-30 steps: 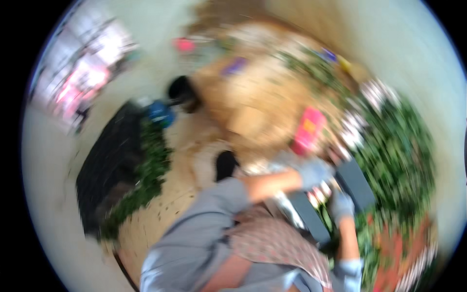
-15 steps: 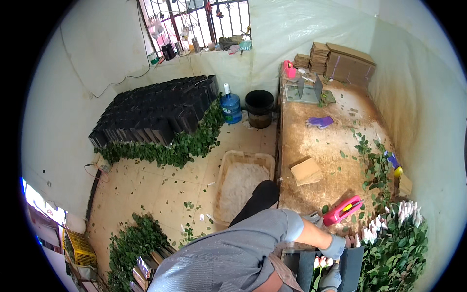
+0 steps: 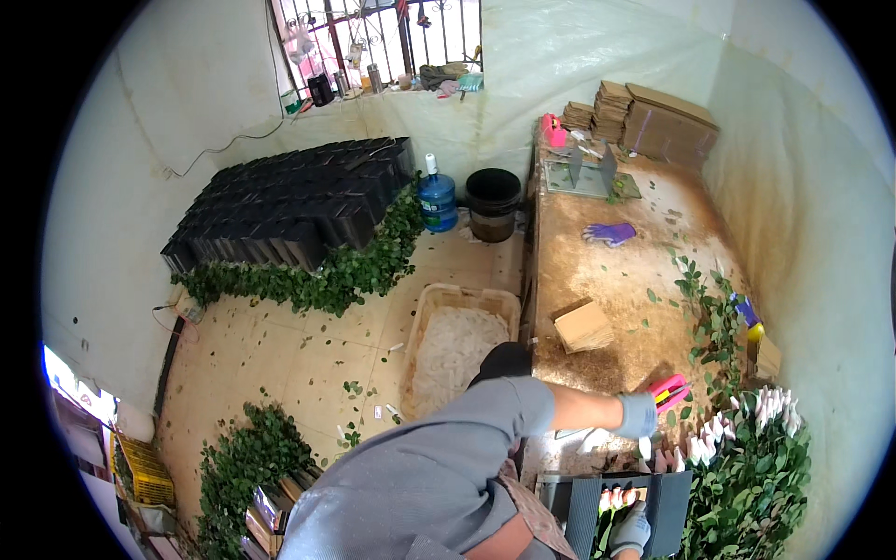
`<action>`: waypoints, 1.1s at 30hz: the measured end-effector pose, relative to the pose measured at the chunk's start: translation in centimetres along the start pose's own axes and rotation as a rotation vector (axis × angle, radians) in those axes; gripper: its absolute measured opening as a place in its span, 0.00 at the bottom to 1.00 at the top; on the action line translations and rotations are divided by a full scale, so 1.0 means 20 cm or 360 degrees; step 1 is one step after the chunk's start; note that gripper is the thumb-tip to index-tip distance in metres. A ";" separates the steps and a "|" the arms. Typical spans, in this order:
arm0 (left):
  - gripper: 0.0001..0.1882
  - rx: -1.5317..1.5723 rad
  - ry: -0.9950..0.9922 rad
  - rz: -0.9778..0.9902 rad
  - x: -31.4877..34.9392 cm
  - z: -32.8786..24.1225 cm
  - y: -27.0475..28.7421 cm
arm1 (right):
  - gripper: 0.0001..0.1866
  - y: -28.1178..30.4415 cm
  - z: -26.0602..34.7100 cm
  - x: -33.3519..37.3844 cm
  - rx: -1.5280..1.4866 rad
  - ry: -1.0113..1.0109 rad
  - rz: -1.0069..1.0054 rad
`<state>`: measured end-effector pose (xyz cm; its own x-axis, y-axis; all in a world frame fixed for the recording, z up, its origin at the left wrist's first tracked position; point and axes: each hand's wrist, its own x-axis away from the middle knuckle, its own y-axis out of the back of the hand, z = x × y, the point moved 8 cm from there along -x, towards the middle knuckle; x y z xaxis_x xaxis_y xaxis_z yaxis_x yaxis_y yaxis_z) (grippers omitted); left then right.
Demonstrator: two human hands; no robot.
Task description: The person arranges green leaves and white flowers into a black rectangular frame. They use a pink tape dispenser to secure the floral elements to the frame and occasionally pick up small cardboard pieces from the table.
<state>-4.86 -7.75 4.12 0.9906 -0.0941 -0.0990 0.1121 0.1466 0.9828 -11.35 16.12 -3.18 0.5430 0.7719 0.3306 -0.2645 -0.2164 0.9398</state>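
My left hand [image 3: 638, 415], in a grey glove, is at the near end of a pink tool [image 3: 668, 392] with a yellow part, lying on the worktable. The hand covers that end, and its fingers are hidden. My right hand [image 3: 631, 530], also gloved, is closed at a small bunch of pale pink roses [image 3: 612, 498] between upright black corrugated panels [image 3: 671, 513]. A small tan piece [image 3: 640, 494] shows beside the blooms. Leafy rose bunches with white-wrapped heads [image 3: 747, 467] stand just right of the panels.
On the worktable [image 3: 579, 271] lie cardboard pieces [image 3: 584, 326], a purple glove [image 3: 609, 233] and a metal stand [image 3: 579, 177]. A pale tub [image 3: 420, 327], a black bucket [image 3: 495, 205] and a blue water bottle [image 3: 437, 199] stand left of it. Black-wrapped bunches [image 3: 289, 205] fill the far floor.
My left hand has moved away from the black panels, up to the pink tool. The roses are more exposed, with a tan piece showing beside them. My right hand stays by the roses.
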 end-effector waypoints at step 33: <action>0.34 0.2114 0.1952 0.0881 2.51 -0.31 -0.76 | 0.22 0.16 0.17 0.09 0.0131 -0.0070 0.0299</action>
<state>43.57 -8.67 -16.68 0.4562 0.4371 0.7751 0.2735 -0.8978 0.3453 -8.50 14.67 0.77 0.5249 0.6870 0.5025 -0.2992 -0.4037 0.8646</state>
